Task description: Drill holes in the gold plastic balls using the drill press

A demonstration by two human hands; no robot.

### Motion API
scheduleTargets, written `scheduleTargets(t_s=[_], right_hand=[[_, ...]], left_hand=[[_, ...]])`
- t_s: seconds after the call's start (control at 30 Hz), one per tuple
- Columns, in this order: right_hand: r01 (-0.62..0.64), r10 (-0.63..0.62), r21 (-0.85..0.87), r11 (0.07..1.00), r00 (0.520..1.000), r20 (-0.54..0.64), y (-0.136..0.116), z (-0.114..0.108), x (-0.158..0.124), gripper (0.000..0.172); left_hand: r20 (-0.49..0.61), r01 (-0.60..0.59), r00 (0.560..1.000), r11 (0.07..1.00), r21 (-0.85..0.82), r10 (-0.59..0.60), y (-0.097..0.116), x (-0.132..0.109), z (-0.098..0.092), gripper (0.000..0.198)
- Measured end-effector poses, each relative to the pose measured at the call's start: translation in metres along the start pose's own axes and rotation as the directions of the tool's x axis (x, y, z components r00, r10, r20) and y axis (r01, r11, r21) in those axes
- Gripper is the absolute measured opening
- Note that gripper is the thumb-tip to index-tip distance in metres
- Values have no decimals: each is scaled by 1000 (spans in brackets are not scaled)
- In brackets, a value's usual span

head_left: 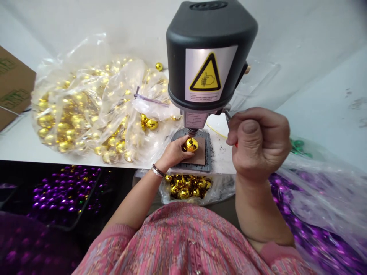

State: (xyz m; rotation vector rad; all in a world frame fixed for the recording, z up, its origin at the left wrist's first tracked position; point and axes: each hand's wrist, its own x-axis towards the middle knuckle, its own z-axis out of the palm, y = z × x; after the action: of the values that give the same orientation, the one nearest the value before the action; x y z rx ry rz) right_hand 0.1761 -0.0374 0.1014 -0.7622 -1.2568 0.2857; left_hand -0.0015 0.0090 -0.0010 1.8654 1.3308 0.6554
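Note:
My left hand [179,151] is closed around the side of a shiny gold faceted ball [192,144]. The ball rests over a brown board [201,152] on the dark base plate [208,166] of a drill press [212,34]. Right above the ball is the drill's chuck [192,131]; whether the bit has entered the ball is too small to tell. My right hand [258,139] is curled around the press's feed lever [227,114], whose metal rod shows at the fingers and a bit of red below them.
A big clear bag of gold balls [83,103] fills the table's left side, with loose gold balls [151,124] beside it. Below the table edge hangs a bag of gold balls [186,187]. Purple balls [65,191] lie low left; bagged purple ones [321,236] low right. A carton [14,84] stands far left.

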Motion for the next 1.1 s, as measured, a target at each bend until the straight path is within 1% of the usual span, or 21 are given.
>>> scheduleTargets(t_s=[0.13,0.37,0.47,0.57,0.7,0.8,0.87,0.93,1.0,1.1], right_hand=[[60,-59,17,998,997,-50,7,3,-5,13],[223,-219,109,969,975,-44,19,7,-7,17],[227,-222,124,966,974,-50,20,8,-7,16],[234,-229,141,962,972,-57,21,10,-7,14],[264,-254,160,951,964,-77,29,9,-13,12],[280,-273,132,951,960,-69,36,9,-21,12],[286,-276,145,947,957,-89,35,10,-22,13],[291,-272,182,939,954,-122,28,14,-16,15],[302,-274,186,935,948,-160,18,18,-1,19],[289,-267,94,953,943,-200,6,25,33,26]], left_hand=[[7,19,1000,1000,-16,-19,1,0,-2,61],[28,15,1000,998,-57,-14,3,-1,-5,62],[40,6,999,997,-79,-2,0,-1,-5,60],[41,5,999,996,-85,-2,-3,-1,-3,62],[47,-1,999,995,-96,5,-5,0,-2,64],[39,-3,999,997,-73,6,-4,-1,-2,64],[36,-2,999,999,-52,4,-3,-2,-3,63],[30,-2,1000,999,-44,3,-2,-3,-3,62],[21,2,1000,999,-51,-1,-2,-3,-2,62],[19,-11,1000,997,-80,13,-3,-2,0,65]])
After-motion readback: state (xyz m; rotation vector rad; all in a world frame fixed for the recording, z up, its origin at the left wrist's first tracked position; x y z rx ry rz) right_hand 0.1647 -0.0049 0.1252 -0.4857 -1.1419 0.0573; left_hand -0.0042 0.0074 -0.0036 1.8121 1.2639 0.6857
